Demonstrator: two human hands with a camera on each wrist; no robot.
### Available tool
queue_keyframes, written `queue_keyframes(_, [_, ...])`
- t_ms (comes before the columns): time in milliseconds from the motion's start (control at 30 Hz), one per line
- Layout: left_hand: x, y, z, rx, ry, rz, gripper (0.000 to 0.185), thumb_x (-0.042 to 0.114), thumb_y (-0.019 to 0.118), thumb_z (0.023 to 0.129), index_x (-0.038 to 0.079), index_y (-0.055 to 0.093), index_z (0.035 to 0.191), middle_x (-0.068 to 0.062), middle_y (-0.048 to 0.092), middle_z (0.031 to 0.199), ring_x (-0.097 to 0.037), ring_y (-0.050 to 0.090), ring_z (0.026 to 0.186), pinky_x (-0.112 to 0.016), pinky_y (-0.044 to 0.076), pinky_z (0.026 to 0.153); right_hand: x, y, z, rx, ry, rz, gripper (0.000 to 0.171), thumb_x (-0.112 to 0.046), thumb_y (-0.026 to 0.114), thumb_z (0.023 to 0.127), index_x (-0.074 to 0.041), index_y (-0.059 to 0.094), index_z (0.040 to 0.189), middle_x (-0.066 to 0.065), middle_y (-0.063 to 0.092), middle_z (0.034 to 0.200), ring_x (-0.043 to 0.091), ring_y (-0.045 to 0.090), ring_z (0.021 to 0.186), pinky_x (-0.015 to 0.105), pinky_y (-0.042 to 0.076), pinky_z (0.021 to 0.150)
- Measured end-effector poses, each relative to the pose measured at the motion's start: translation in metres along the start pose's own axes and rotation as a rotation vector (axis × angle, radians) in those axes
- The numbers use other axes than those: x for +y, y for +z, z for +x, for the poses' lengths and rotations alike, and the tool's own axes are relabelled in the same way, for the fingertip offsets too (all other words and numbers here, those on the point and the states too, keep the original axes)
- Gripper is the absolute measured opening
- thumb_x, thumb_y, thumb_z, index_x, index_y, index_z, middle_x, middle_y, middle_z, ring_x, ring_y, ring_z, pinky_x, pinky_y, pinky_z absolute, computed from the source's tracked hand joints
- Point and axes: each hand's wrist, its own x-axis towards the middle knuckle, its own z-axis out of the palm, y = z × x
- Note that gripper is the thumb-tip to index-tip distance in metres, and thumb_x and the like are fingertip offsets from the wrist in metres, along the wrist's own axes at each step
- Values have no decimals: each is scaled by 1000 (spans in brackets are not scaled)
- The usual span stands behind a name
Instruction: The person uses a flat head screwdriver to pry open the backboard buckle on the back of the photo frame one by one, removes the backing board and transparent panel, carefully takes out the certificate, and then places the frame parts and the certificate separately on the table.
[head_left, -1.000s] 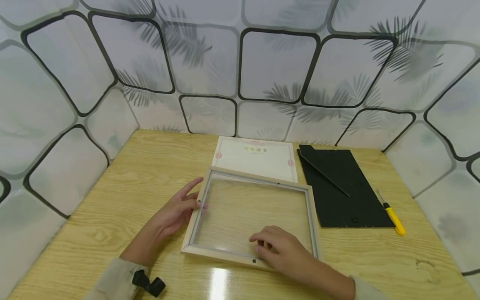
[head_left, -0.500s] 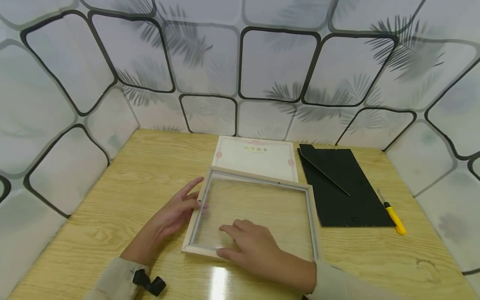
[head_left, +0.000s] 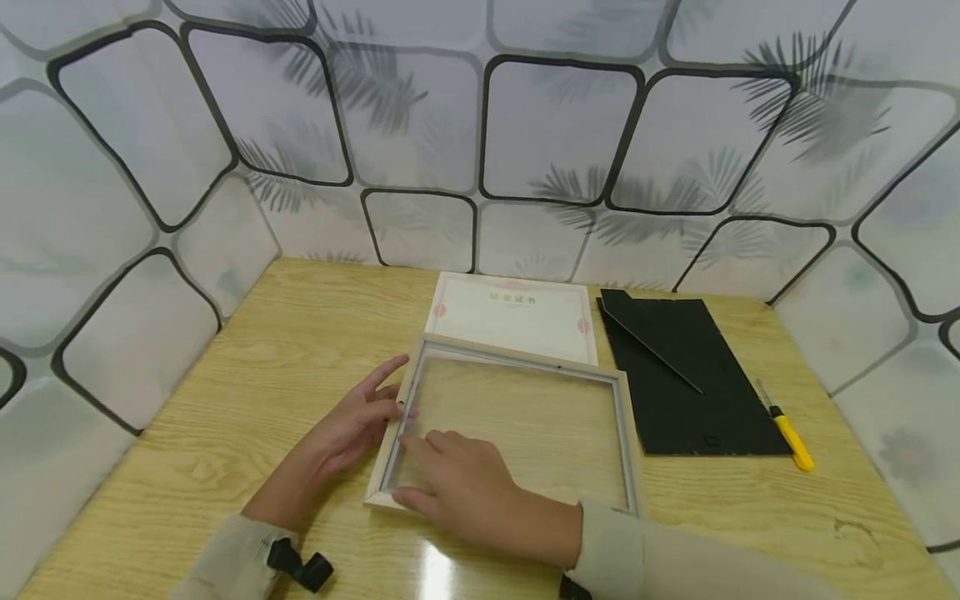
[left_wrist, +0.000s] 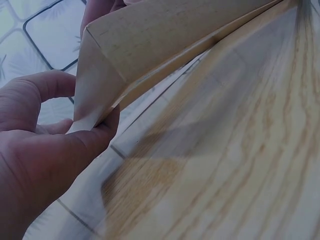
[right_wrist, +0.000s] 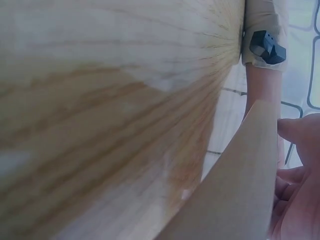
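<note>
A light wooden picture frame (head_left: pixel 517 355) with a clear pane lies flat in the middle of the table. My left hand (head_left: pixel 378 396) rests against the frame's left rail, fingers stretched along it and thumb touching the wood. My right hand (head_left: pixel 420 471) lies on the pane at the near-left corner, fingers pointing at the left rail and thumb by the near rail. The left wrist view shows the left hand (left_wrist: pixel 45 150) against the frame's edge (left_wrist: pixel 165 35). In the right wrist view the frame's rail (right_wrist: pixel 240 190) runs beside the right hand's fingers (right_wrist: pixel 300 170).
A white certificate (head_left: pixel 513 315) lies behind the frame. A black backing board (head_left: pixel 686 375) with its stand lies to the right, with a yellow-handled screwdriver (head_left: pixel 787 433) beyond it. Patterned panels wall in the wooden table (head_left: pixel 247 358) on three sides.
My right hand has slid left along the frame's near side, from near the right corner to the near-left corner. The left hand and the frame have stayed put.
</note>
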Motion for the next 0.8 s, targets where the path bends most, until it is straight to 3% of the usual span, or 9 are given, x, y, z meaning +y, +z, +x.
queue_keyframes(167, [-2, -2, 1, 2, -1, 20, 85, -3, 54, 95, 25, 11, 163, -27, 26, 159, -19, 62, 106, -35, 52, 96, -2, -1, 1, 50, -74, -77, 51, -54, 57, 99, -17, 62, 134, -7, 68, 91, 3, 58, 70, 13, 41, 53])
queue_keyframes(300, [-3, -3, 2, 4, 5, 30, 85, -3, 54, 94, 25, 12, 163, -28, 28, 157, -19, 63, 104, -35, 52, 95, -3, -1, 1, 153, -163, -159, 41, -47, 58, 100, -16, 68, 124, -7, 70, 91, 5, 61, 68, 16, 45, 55])
queue_keyframes(533, [-2, 0, 0, 18, 6, 51, 80, -1, 55, 95, 25, 18, 161, -26, 31, 153, -21, 59, 107, -35, 49, 98, -6, 6, 7, 272, -239, -200, 29, -38, 64, 96, -22, 71, 119, -12, 61, 76, 3, 47, 55, 15, 31, 49])
queue_keyframes(700, [0, 2, -1, 37, -5, 13, 78, 0, 53, 96, 28, 19, 160, -24, 33, 153, -22, 60, 105, -42, 51, 97, -9, 9, 10, 295, -300, -298, 29, -37, 63, 96, -27, 70, 122, -14, 64, 71, 2, 55, 55, 18, 37, 49])
queue_keyframes(800, [0, 1, 0, 44, -13, 24, 76, 2, 50, 97, 28, 19, 161, -24, 33, 154, -23, 60, 105, -43, 51, 96, -10, 8, 10, 292, -319, -290, 27, -35, 64, 96, -26, 70, 120, -13, 65, 72, 2, 58, 57, 19, 39, 49])
